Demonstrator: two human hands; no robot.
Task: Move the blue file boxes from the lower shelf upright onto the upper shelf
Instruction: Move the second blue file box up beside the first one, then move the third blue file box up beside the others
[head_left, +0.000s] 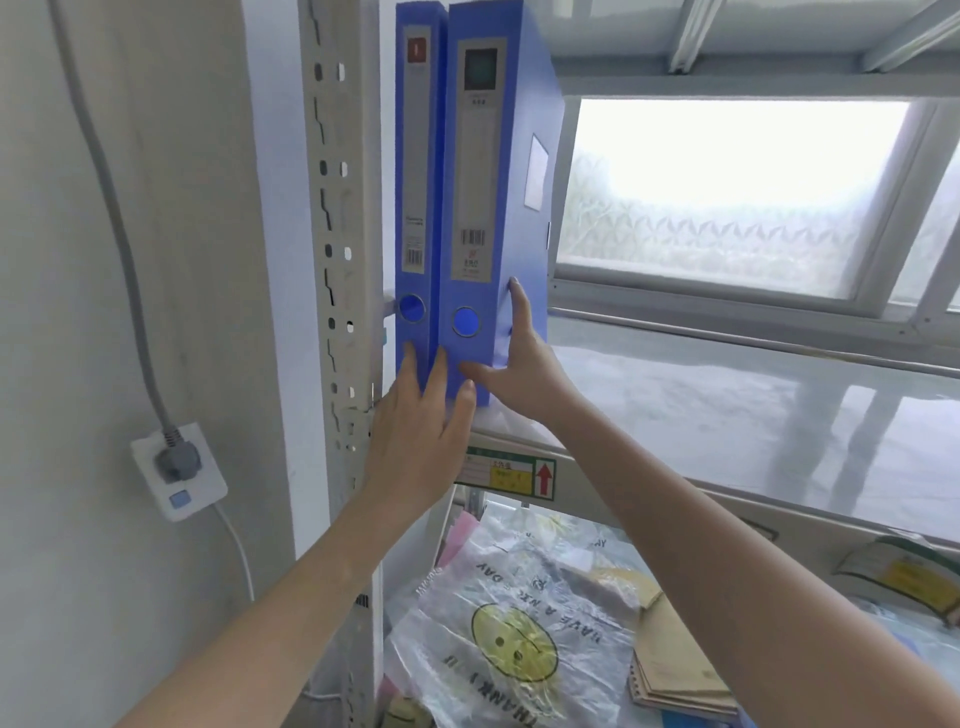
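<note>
Two blue file boxes stand upright side by side at the left end of the upper shelf (727, 415). The narrow box (415, 171) is against the shelf post. The wider box (483, 182) stands to its right. My left hand (415, 431) lies flat with spread fingers against the bottom of both spines. My right hand (514, 364) presses the wider box's lower right side, thumb on the spine, fingers up its side. The lower shelf below shows no blue box in view.
A perforated metal post (337, 260) rises left of the boxes. A frosted window (727, 192) sits behind the shelf. Below lie a smiley-face plastic bag (514, 644) and brown envelopes (675, 660). A wall socket with plug (176, 467) is at left.
</note>
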